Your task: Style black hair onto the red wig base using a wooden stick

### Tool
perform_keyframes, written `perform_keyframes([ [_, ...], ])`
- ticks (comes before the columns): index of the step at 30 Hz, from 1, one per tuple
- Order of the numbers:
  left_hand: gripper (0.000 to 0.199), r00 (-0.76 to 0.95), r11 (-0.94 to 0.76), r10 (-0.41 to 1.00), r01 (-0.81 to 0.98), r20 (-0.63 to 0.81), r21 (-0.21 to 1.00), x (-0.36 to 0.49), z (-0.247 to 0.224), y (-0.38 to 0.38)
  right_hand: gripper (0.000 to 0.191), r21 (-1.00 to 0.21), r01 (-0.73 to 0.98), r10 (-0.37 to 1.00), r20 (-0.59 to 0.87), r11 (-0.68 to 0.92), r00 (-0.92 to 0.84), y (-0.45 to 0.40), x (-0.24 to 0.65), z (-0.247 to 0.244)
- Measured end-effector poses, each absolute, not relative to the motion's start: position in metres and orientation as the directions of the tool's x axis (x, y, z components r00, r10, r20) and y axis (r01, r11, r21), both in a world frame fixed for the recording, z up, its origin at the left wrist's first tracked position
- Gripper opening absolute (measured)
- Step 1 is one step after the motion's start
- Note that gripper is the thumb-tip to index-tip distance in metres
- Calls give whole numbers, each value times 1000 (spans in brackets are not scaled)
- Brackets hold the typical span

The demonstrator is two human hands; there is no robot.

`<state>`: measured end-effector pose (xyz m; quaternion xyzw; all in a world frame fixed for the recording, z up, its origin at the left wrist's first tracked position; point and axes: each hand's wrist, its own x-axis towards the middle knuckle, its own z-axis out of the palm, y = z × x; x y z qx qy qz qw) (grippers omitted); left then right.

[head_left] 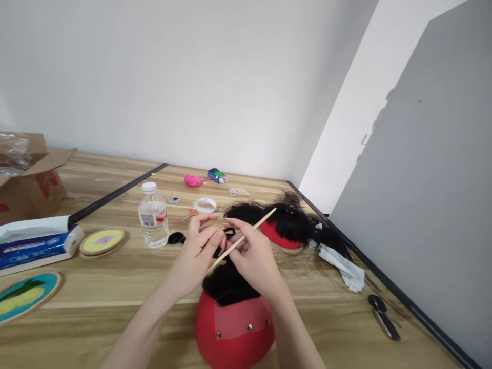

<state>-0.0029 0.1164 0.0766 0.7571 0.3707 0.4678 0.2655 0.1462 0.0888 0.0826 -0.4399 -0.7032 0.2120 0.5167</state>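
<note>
While the wooden stick is pinched by both hands — left hand, right hand — black hair on the red head form is being wound; steady tension is needed next.

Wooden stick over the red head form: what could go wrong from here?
1. The wooden stick is pinched only by the fingers of the left hand and right hand; it could slip out of the black hair.
2. The red head form sits at the table's near edge, unheld; a tug might tip it.
</note>
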Motion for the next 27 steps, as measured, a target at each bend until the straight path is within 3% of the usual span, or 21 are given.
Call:
perform_keyframes([
  [3,37,302,-595,801,302,517,745,-2,77,115,44,-788,338,856,494,515,-154,89,147,83],
  [8,38,369,-602,777,200,509,773,-1,86,108,18,-752,397,850,482,526,-211,93,144,78],
  [12,34,386,-445,802,-124,456,887,-5,93,105,21,-816,293,862,426,498,-275,98,152,76],
  [14,35,343,-343,833,-294,433,892,-8,94,106,19,-856,269,893,389,441,-226,100,159,75],
  [16,36,268,-318,867,-349,419,881,-12,95,109,17,-881,291,927,336,372,-168,104,170,73],
  [18,36,183,-377,886,-251,426,892,-19,95,115,17,-856,401,946,303,325,-120,107,182,72],
  [20,34,102,-486,870,12,483,874,-27,95,120,16,-785,546,950,302,294,-77,108,195,71],
  [23,33,68,-554,809,417,583,720,-37,96,124,14,-689,688,948,318,228,4,107,210,71],
  [25,34,122,-563,808,452,577,692,-36,95,121,17,-624,761,944,326,178,46,103,212,71],
  [27,36,224,-564,826,357,517,745,-28,94,114,18,-565,812,948,315,149,46,100,209,72],
])
